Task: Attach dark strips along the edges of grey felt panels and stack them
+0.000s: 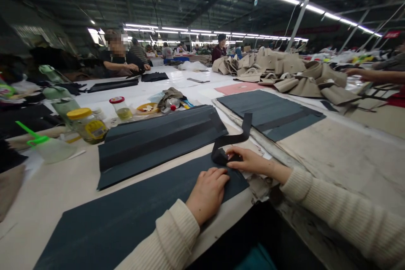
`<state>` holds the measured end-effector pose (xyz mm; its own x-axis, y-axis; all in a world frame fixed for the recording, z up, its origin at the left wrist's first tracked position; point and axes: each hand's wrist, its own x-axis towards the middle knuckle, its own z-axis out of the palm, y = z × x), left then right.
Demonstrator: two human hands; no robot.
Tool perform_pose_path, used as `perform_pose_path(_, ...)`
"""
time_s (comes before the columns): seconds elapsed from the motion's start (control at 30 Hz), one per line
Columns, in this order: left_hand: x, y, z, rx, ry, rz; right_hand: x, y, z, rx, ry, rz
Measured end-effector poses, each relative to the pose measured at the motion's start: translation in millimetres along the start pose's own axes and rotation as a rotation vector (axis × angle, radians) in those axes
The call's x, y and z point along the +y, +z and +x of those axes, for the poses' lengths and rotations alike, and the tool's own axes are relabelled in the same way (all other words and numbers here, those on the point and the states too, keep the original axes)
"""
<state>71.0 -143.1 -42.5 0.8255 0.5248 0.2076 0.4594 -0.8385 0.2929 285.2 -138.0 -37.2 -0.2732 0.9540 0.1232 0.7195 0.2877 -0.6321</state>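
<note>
A long dark blue-green panel (pixel 126 206) lies across the near side of the table. My left hand (pixel 209 192) rests on top of it, fingers laid over its surface close to the right end. Just beyond, my right hand (pixel 253 161) pinches a black strip (pixel 232 138), which loops up from the panel and trails away over the gap between two stacks. Part of the strip is hidden behind my right fingers. Behind the panel lies a stack of similar dark panels (pixel 158 139) with a black band along it.
Another dark panel stack (pixel 272 112) lies to the right, near a heap of beige pieces (pixel 284 67). At left stand a squeeze bottle with a green spout (pixel 52 147), a yellow-lidded jar (pixel 87 125) and a red-lidded jar (pixel 121 109). A co-worker (pixel 122 57) works across the table.
</note>
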Motion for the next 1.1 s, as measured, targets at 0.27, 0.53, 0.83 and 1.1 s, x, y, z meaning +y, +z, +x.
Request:
perform_pose_path(0.27,0.6,3.0,0.9,0.019,-0.021,0.013,-2.9,7.0,-21.1,0.074,-0.197,-0.242)
perform_pose_path(0.53,-1.4,0.9,2.1,-0.056,0.009,0.009,-9.1,0.4,6.5,-0.049,-0.193,-0.448)
perform_pose_path(0.83,-2.0,-0.4,3.7,-0.077,0.005,-0.040,1.7,-10.1,46.7,-0.077,-0.125,-0.536)
perform_pose_path(1.1,-2.7,-1.0,4.6,-0.082,-0.010,-0.052,8.4,-8.5,67.5,-0.117,-0.101,-0.552)
